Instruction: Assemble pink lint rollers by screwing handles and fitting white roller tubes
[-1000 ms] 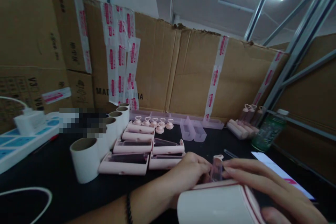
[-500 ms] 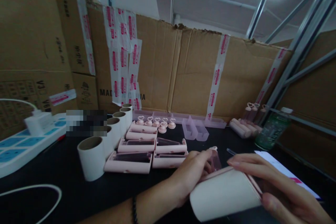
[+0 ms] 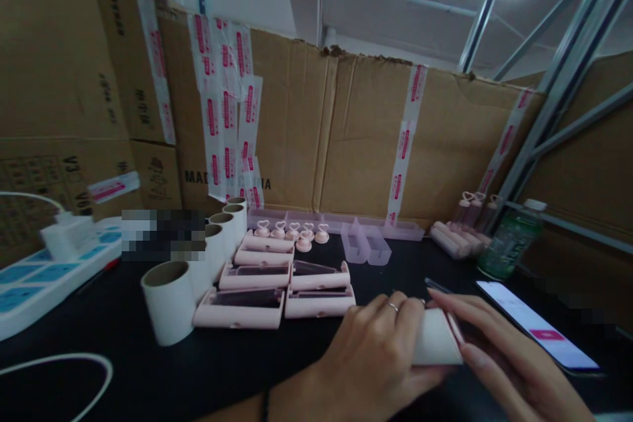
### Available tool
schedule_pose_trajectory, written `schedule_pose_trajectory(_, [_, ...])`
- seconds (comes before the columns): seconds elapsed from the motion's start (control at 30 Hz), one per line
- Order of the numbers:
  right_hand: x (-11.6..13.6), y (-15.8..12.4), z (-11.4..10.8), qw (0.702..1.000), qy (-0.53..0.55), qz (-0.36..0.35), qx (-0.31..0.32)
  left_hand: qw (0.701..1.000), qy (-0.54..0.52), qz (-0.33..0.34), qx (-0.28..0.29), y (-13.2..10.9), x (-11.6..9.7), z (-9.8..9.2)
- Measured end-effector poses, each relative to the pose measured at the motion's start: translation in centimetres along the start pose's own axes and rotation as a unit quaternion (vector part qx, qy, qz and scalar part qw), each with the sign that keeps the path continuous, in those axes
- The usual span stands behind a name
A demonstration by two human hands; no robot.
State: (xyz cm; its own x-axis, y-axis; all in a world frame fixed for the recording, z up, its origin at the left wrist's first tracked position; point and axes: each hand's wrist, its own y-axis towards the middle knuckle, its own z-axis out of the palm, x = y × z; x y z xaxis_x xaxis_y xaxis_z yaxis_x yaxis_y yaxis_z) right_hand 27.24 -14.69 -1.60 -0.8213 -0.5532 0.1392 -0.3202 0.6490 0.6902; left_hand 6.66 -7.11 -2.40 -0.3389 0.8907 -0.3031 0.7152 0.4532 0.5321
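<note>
White roll (image 3: pixel 438 341), just left of the phone (image 3: pixel 537 328): your left hand (image 3: pixel 378 353) curled shut around it, your right hand (image 3: pixel 504 353) flat, fingers straight, touching its end.

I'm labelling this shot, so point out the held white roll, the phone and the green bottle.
white roll (image 3: pixel 434 341), head view, its bare side
phone (image 3: pixel 531 324), head view, lit screen
green bottle (image 3: pixel 507 244), head view, its label

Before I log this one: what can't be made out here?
Head view:
white roll: mostly covered by the left hand.
right hand: cut by the bottom edge, grip unclear.
patch beside the paper tubes: pixelated.
bottle label, phone screen: too blurred to read.
</note>
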Motion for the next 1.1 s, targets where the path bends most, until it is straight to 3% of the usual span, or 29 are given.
schedule_pose_trajectory(0.13, [0.4, 0.3, 0.2, 0.994, -0.092, -0.051, -0.016, 0.998, 0.048, 0.012, -0.025, -0.1, -0.1, 0.0])
schedule_pose_trajectory(0.27, [0.9, 0.6, 0.7, 0.99, -0.125, -0.049, -0.041, 0.993, 0.08, 0.029, -0.079, -0.2, -0.1, 0.2])
schedule_pose_trajectory(0.4, [1.6, 0.3, 1.3, 0.993, -0.107, -0.003, -0.053, 0.986, 0.067, 0.032, -0.15, -0.4, 0.0, 0.7])
schedule_pose_trajectory(0.57, [2.8, 0.5, 1.8, 0.991, -0.061, 0.107, -0.058, 0.983, 0.06, 0.02, -0.174, -0.6, 0.1, 0.7])
schedule_pose_trajectory(0.77, [2.8, 1.1, 1.7, 0.994, -0.048, 0.087, -0.051, 0.975, 0.076, 0.036, -0.206, -0.6, 0.3, 0.4])
schedule_pose_trajectory(1.1, [4.4, 1.7, 1.9, 0.981, 0.008, 0.183, -0.064, 0.957, 0.118, 0.07, -0.255, 0.1, 0.6, 0.4])
